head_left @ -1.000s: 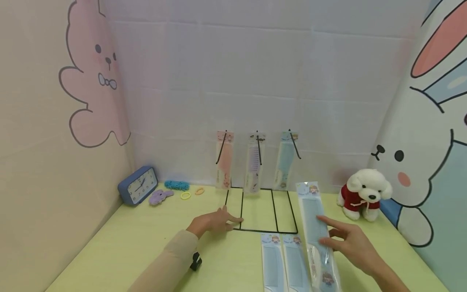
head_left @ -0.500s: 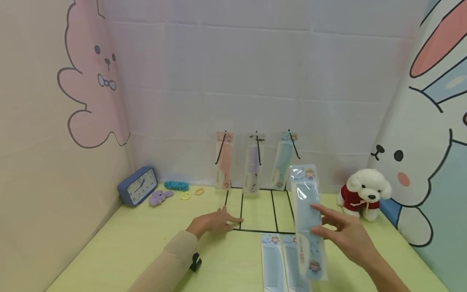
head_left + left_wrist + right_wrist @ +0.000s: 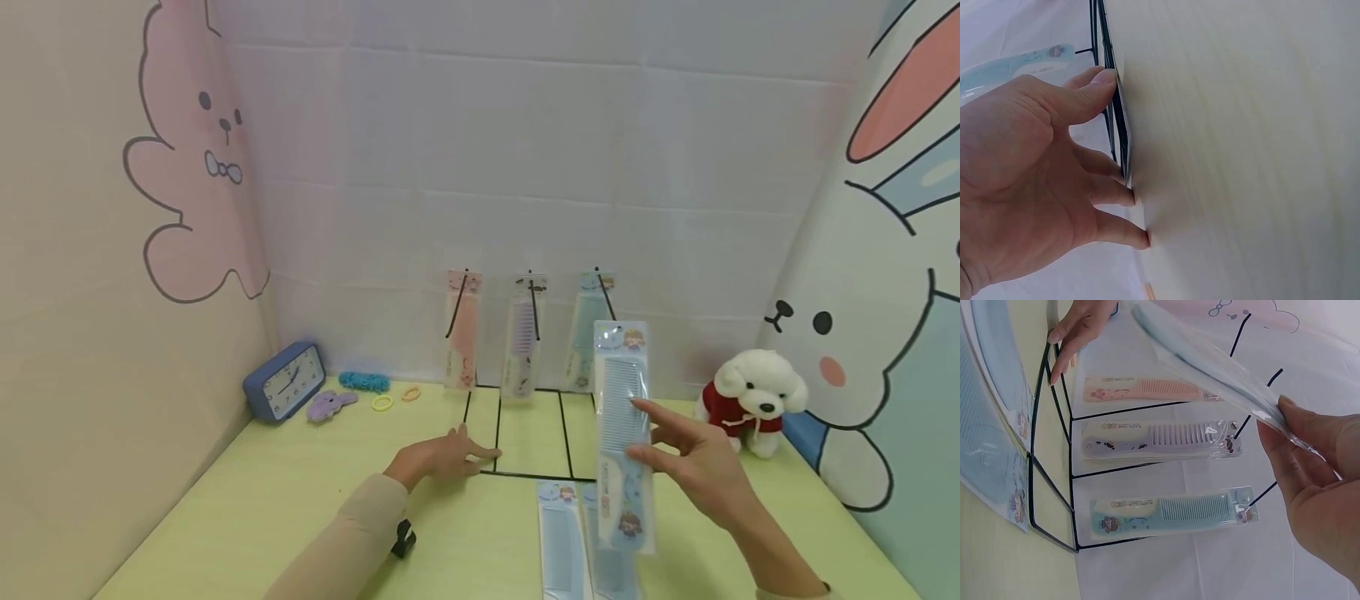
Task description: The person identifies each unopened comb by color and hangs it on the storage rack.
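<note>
My right hand (image 3: 697, 467) pinches a light-blue comb (image 3: 621, 408) in clear packaging, thumb and fingers on its right edge. The pack stands upright above the table, overlapping part of the black wire display rack (image 3: 528, 476) in the head view. My left hand (image 3: 446, 457) presses on the rack's front left base wire, thumb on the wire and fingers spread down to the tabletop. Three packaged combs hang from the rack's hooks: a pink comb (image 3: 1147, 389), a purple comb (image 3: 1163, 439) and a teal comb (image 3: 1175, 511).
Two packaged blue combs lie before the rack, one comb (image 3: 562, 542) beside another comb (image 3: 611, 575). Left stand a blue clock (image 3: 285, 381), a purple hair clip (image 3: 330, 405), a blue hair-tie bundle (image 3: 364, 382) and two hair ties. A plush dog (image 3: 753, 400) sits right.
My right hand has raised the packaged comb and carried it left and away from me, toward the rack's right hook; the pack now stands straighter. My left hand has stayed in place.
</note>
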A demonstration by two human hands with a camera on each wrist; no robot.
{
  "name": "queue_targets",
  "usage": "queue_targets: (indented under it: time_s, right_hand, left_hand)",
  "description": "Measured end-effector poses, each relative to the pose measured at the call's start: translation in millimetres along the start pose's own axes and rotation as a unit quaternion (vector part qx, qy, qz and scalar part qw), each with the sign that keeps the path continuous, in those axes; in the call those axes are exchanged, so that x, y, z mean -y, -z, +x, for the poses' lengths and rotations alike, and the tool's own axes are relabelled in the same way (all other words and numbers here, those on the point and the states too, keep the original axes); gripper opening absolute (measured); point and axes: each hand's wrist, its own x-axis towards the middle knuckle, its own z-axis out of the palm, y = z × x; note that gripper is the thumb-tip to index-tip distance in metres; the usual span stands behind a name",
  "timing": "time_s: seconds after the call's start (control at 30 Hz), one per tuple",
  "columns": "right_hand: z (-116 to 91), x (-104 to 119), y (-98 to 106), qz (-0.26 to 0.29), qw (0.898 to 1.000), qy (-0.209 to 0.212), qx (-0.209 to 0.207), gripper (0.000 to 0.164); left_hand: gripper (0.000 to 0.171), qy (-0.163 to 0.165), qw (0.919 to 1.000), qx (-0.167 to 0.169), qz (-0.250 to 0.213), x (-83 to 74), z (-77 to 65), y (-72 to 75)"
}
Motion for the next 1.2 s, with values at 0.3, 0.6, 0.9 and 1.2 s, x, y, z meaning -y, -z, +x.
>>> queue_targets:
  time_s: [0.3, 0.6, 0.9, 1.2]
  right_hand:
    - [4.0, 0.7, -0.8, 0.024, 0.999, 0.022, -0.006, 0.058]
    - [4.8, -5.0, -4.7, 0.041, 0.999, 0.02, -0.004, 0.057]
    - [12.1, -9.6, -11.5, 0.073, 0.995, -0.031, -0.062, 0.054]
    - [29.5, -17.1, -14.7, 0.072, 0.996, 0.003, -0.055, 0.052]
  left_hand:
    - [0.042, -0.001, 1.0, -0.005, 0.002, 1.0, 2.6, 2.2]
    - [0.042, 0.0, 1.0, -0.003, -0.005, 2.1, 1.0, -0.6]
    - [0.043, 0.015, 0.9999, 0.0, -0.003, 3.9, 1.4, -2.8]
    - [0.042, 0.006, 1.0, 0.0, -0.005, 2.7, 2.6, -2.7]
